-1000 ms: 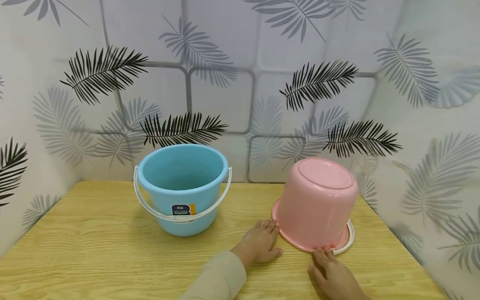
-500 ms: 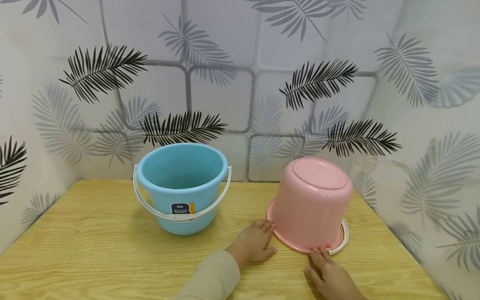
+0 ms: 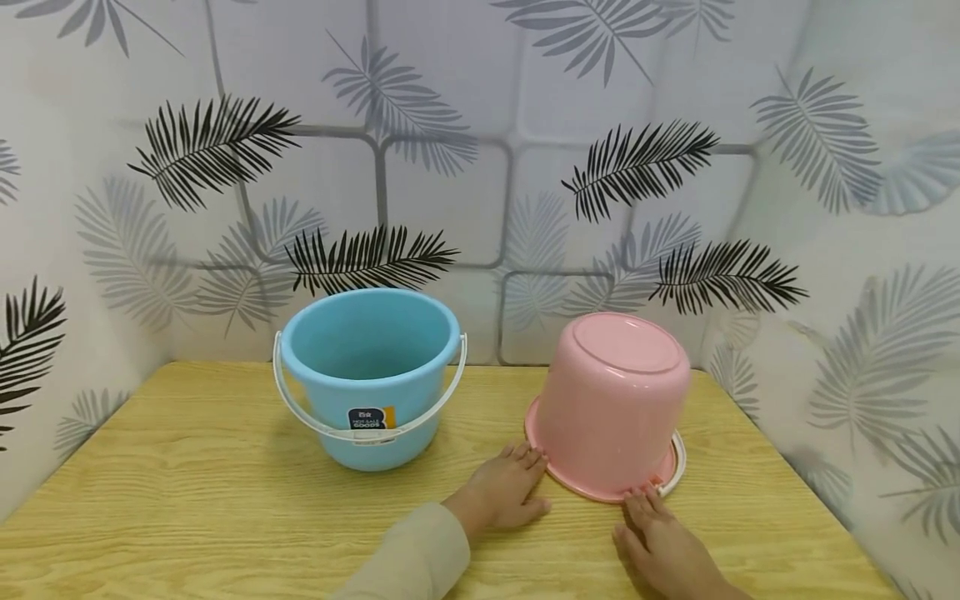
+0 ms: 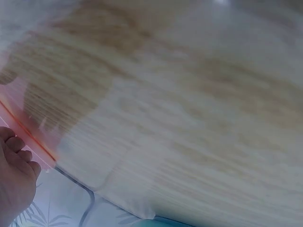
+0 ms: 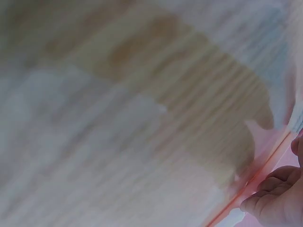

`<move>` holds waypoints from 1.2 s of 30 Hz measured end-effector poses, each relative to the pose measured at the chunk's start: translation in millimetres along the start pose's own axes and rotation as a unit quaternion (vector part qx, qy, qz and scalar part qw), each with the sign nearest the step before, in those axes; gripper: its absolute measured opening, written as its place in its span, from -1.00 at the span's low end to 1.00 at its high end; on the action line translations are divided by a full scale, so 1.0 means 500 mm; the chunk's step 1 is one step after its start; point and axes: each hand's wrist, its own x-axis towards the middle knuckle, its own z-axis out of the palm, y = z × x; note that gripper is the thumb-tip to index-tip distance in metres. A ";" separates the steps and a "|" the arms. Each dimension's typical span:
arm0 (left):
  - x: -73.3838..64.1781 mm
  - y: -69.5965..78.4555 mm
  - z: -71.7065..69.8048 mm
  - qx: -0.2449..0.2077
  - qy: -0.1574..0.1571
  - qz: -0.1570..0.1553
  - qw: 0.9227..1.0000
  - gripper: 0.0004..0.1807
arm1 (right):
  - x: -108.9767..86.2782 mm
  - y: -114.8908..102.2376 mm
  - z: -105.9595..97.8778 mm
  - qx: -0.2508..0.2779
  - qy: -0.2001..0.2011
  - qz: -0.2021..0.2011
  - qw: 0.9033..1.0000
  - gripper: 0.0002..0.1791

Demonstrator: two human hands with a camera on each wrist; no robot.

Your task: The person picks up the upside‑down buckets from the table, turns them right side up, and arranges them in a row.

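Note:
A pink bucket [image 3: 611,408] stands upside down on the right part of the wooden table, its base facing up. Its white handle [image 3: 678,467] sticks out at the lower right of the rim. My left hand [image 3: 501,492] lies low beside the bucket, fingers extended and fingertips at the left side of the rim. At the front of the rim, near the handle joint, the fingers of my right hand [image 3: 667,546] touch with little bend. Both wrist views show fingers against the pink rim [image 4: 28,135], close to the tabletop; the bucket's inside is hidden.
Left of the pink bucket, a light blue bucket [image 3: 371,417] stands upright, its white handle hanging in front over a label. The wood-grain table [image 3: 187,517] reaches back to a leaf-patterned wall [image 3: 450,208], with another wall close on the right.
The pink bucket has slid left across the table, its handle along with it. My hands have stayed at its rim, the left one shifting slightly left. The blue bucket has stayed in place.

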 end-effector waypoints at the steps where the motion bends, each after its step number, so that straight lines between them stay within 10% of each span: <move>1: -0.002 -0.001 0.001 0.000 0.001 0.002 1.000 -0.29 | 0.001 0.000 -0.001 0.001 0.003 0.000 1.000 -0.50; 16: -0.028 -0.003 -0.001 -0.027 0.016 0.044 0.999 -0.31 | 0.027 0.020 -0.021 0.025 -0.045 0.026 0.998 -0.44; 36: -0.056 0.022 -0.001 -0.039 0.017 0.077 0.996 -0.31 | 0.051 0.069 -0.019 0.045 -0.038 -0.038 0.998 -0.47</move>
